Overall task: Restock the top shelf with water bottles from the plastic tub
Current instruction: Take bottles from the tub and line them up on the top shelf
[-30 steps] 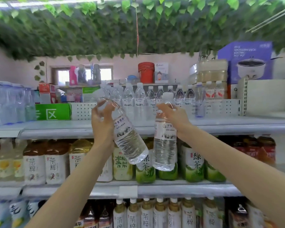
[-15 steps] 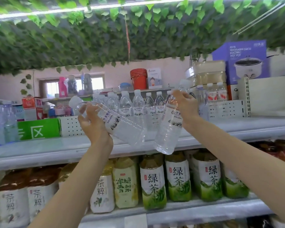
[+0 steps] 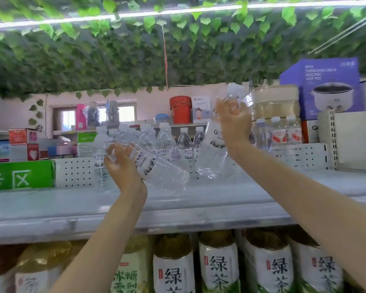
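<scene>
My left hand (image 3: pixel 123 166) grips a clear water bottle (image 3: pixel 163 170) near its neck; the bottle lies almost on its side, base pointing right, just above the top shelf (image 3: pixel 178 199). My right hand (image 3: pixel 234 121) holds a second water bottle (image 3: pixel 213 151) by its upper part, cap up and base tilted left, hanging over the shelf. Behind both stands a row of water bottles (image 3: pixel 167 144) with white caps on the shelf. The plastic tub is out of view.
A green box (image 3: pixel 22 175) and a white perforated divider (image 3: pixel 76 172) stand at the shelf's left. Red-labelled bottles (image 3: pixel 283 134), a large jar (image 3: pixel 275 104) and a purple hot-pot box (image 3: pixel 321 85) are at right. Tea bottles (image 3: pixel 220 265) fill the shelf below. Leaf vines hang overhead.
Both hands have lifted their bottles from in front of the tea shelf up to the top shelf. The left bottle tipped further onto its side; the right one rose higher.
</scene>
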A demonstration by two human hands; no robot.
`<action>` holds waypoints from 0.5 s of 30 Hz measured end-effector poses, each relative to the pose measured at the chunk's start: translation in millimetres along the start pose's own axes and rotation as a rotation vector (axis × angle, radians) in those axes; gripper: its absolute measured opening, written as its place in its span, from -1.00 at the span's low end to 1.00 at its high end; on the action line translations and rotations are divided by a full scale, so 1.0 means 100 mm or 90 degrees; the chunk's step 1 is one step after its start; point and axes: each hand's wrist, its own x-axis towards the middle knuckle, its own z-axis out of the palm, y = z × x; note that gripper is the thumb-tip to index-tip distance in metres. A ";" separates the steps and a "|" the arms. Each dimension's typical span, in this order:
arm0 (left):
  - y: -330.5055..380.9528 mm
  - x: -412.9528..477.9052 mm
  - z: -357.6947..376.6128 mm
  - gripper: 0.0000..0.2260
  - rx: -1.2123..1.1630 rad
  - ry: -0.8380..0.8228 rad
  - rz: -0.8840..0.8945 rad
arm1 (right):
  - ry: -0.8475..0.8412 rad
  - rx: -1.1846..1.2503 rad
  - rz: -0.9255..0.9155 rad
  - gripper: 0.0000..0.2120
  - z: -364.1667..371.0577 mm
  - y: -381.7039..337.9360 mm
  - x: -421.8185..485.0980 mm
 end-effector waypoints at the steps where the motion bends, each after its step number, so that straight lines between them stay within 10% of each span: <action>1: -0.08 0.04 0.02 -0.74 0.002 0.004 -0.001 | -0.011 -0.022 -0.033 -0.72 0.05 0.08 0.06; 6: -0.37 0.19 0.04 -0.79 -0.018 0.013 -0.016 | -0.052 -0.070 -0.058 -0.66 0.46 0.55 0.30; 11: -0.42 0.26 0.04 -0.57 -0.016 0.016 -0.040 | -0.108 -0.049 0.157 -0.55 0.82 1.19 0.42; 15: -0.43 0.26 0.02 -0.83 -0.011 0.003 -0.049 | -0.243 -0.156 0.181 -0.35 0.92 1.41 0.40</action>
